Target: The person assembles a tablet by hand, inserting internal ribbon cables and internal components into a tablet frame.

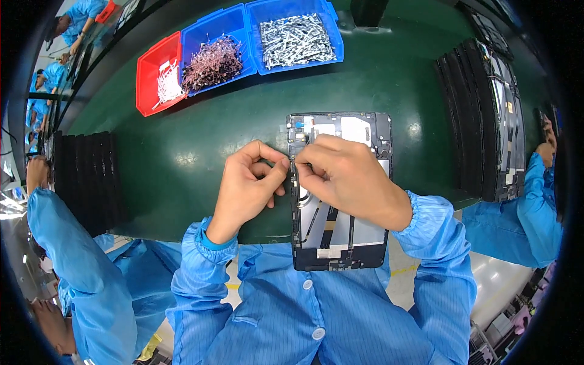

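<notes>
An opened tablet (371, 252), its inner side facing up, lies in front of me and reaches past the table's near edge. White and silver panels, a dark frame and thin black cables show inside it. My left hand (249, 185) is at its left edge, thumb and index finger pinched together. From the other side my right hand (356, 176) reaches over the tablet, its fingertips closed in a pinch close to the left ones, near the upper left edge. Whatever lies between the fingertips of either hand is too small or hidden to make out.
On the green table (201, 146), a red bin (146, 82) holds white pieces, one blue bin (204, 27) thin pinkish wired parts, another blue bin (292, 11) silvery strips. Stacked tablets (474, 121) stand right, a black stack (88, 176) left. Co-workers in blue sit at both sides.
</notes>
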Demonstrator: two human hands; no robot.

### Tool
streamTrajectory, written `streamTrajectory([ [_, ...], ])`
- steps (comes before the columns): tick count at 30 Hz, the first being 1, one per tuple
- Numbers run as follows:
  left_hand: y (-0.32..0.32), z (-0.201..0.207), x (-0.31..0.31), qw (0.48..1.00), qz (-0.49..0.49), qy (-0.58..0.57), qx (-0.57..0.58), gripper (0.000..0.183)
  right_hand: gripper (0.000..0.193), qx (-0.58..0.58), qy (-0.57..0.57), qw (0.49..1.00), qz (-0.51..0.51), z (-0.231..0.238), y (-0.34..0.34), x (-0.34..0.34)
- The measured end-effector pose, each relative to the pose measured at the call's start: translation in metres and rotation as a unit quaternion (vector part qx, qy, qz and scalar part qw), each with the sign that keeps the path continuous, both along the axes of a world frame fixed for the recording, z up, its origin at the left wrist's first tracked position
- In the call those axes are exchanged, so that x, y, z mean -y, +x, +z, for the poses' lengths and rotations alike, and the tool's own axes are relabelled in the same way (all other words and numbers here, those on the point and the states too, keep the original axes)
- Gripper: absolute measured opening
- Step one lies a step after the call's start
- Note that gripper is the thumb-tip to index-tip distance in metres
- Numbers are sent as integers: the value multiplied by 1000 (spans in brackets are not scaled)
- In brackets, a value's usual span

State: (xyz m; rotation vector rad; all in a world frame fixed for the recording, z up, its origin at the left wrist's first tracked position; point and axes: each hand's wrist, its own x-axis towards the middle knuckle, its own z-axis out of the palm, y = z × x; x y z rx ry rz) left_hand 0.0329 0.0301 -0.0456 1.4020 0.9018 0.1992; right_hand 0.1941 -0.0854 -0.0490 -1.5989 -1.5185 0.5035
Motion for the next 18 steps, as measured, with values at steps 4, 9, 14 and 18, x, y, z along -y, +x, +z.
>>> streamTrajectory([
  [4,1,1,1,1000,5,-2,5,11,10,15,1,1000,3,0,-1,0],
  [9,1,-3,2,1000,12,-10,16,11,8,-31,-2,998,-51,9,-2,4],
  [14,2,0,-4,999,-13,-16,28,12,10,0,-38,998,-52,17,2,3],
  [18,7,5,-7,999,-33,8,17,14,11,23,-17,998,-54,13,1,-2],
])
